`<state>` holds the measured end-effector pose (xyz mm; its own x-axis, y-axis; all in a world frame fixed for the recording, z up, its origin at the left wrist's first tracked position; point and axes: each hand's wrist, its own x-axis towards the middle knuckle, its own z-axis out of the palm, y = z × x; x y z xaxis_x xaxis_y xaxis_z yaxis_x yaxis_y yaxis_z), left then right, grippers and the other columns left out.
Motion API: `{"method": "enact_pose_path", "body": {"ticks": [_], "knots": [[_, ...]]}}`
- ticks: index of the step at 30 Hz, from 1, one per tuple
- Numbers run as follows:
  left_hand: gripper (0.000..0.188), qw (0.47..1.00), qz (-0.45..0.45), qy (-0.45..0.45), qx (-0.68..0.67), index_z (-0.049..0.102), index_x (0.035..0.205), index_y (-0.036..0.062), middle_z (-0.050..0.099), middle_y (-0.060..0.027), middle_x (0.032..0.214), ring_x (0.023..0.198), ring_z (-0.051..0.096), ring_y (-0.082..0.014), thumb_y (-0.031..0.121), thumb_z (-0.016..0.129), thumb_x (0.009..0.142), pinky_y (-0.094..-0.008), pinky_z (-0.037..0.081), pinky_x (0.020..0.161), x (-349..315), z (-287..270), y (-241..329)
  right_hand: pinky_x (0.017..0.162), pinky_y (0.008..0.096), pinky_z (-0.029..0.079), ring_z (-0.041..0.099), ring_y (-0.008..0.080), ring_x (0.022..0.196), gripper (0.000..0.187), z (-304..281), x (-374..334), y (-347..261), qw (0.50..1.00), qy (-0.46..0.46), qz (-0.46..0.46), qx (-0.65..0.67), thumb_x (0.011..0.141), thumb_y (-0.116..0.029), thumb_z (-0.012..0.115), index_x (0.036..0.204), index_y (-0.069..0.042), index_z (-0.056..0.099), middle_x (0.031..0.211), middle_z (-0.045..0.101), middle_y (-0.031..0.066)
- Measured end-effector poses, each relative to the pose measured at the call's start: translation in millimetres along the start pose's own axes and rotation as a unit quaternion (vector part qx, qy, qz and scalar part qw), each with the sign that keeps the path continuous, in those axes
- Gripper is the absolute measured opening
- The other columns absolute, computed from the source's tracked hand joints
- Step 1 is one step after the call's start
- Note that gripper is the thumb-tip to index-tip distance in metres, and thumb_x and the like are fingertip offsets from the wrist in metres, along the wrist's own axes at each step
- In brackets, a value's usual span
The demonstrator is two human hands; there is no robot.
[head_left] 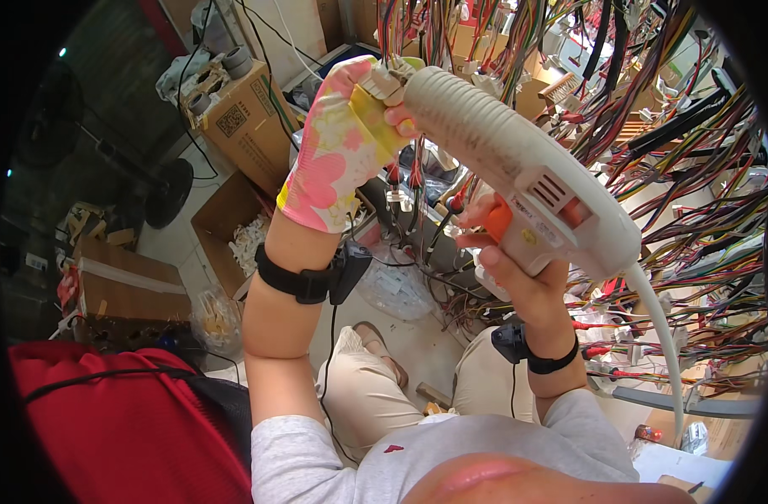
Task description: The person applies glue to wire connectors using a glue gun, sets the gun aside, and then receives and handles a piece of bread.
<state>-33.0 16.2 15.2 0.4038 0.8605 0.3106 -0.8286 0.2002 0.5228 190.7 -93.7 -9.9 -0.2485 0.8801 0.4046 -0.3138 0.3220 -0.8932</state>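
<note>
My right hand (518, 281) is wrapped round the handle of a white glue gun (518, 160), with fingers at its orange trigger (495, 220). The gun's ribbed front end points up and left, and its surface is smudged with dark stains. At that end, my left hand (350, 126) wears a pink and yellow flowered glove with bare fingertips. Its fingers are closed on a pale wire connector (384, 82) right beside the nozzle. Coloured wires (401, 29) rise from that connector. The nozzle tip is mostly hidden by the connector and fingers.
Dense bundles of coloured wires (695, 227) hang along the right side. A white cord (660, 328) trails down from the gun. Cardboard boxes (241, 118) and a black fan stand (167, 191) are at the left. A plastic bag (397, 286) lies on the floor, and red cloth (107, 420) covers something lower left.
</note>
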Motion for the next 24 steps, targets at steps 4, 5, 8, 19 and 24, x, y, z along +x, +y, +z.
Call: {"method": "enact_pose_path", "body": {"ticks": [4, 5, 8, 19, 24], "knots": [[0.042, 0.999, 0.025, 0.031, 0.031, 0.061, 0.117, -0.0012, 0.059, -0.0047, 0.082, 0.073, 0.051, -0.0165, 0.033, 0.044, 0.098, -0.0321, 0.044, 0.075, 0.4, 2.0, -0.6, 0.087, 0.0390, 0.056, 0.061, 0.0259, 0.108, 0.048, 0.0, -0.5, 0.7, 1.000, 0.001, -0.002, 0.009, 0.085, -0.004, 0.066, 0.130, 0.001, 0.048, 0.113, 0.059, 0.0142], [0.042, 1.000, 0.014, -0.003, 0.011, 0.061, 0.116, -0.0010, 0.060, -0.0052, 0.083, 0.073, 0.051, -0.0165, 0.033, 0.044, 0.098, -0.0321, 0.044, 0.075, 0.9, 2.1, -0.4, 0.087, 0.0389, 0.056, 0.061, 0.0257, 0.108, 0.048, 0.0, -0.3, 0.9, 1.000, 0.005, 0.006, 0.008, 0.085, -0.004, 0.067, 0.129, 0.001, 0.048, 0.113, 0.059, 0.0140], [0.041, 0.999, 0.012, 0.038, 0.014, 0.062, 0.114, -0.0006, 0.062, -0.0064, 0.085, 0.073, 0.051, -0.0164, 0.033, 0.045, 0.098, -0.0324, 0.043, 0.075, 1.9, 1.1, 0.5, 0.086, 0.0387, 0.056, 0.061, 0.0252, 0.106, 0.047, -0.8, 0.7, 0.8, 1.000, 0.002, -0.007, 0.013, 0.086, -0.004, 0.067, 0.128, 0.001, 0.048, 0.112, 0.059, 0.0138], [0.037, 0.999, 0.016, 0.036, 0.003, 0.064, 0.108, 0.0021, 0.064, -0.0055, 0.087, 0.071, 0.048, -0.0159, 0.030, 0.044, 0.096, -0.0339, 0.043, 0.075, -0.8, 2.4, -0.9, 0.085, 0.0388, 0.056, 0.061, 0.0255, 0.102, 0.045, 0.1, 2.6, -1.5, 1.000, 0.018, -0.004, 0.006, 0.086, -0.007, 0.068, 0.125, 0.000, 0.049, 0.107, 0.060, 0.0138], [0.037, 0.999, -0.014, -0.003, -0.029, 0.065, 0.107, 0.0025, 0.063, -0.0054, 0.086, 0.070, 0.048, -0.0159, 0.031, 0.044, 0.096, -0.0345, 0.044, 0.075, 0.2, -3.6, 2.2, 0.085, 0.0393, 0.056, 0.061, 0.0262, 0.102, 0.046, 1.0, 1.3, -0.8, 1.000, 0.027, -0.005, 0.012, 0.085, -0.007, 0.069, 0.126, 0.001, 0.049, 0.107, 0.061, 0.0144]]}}
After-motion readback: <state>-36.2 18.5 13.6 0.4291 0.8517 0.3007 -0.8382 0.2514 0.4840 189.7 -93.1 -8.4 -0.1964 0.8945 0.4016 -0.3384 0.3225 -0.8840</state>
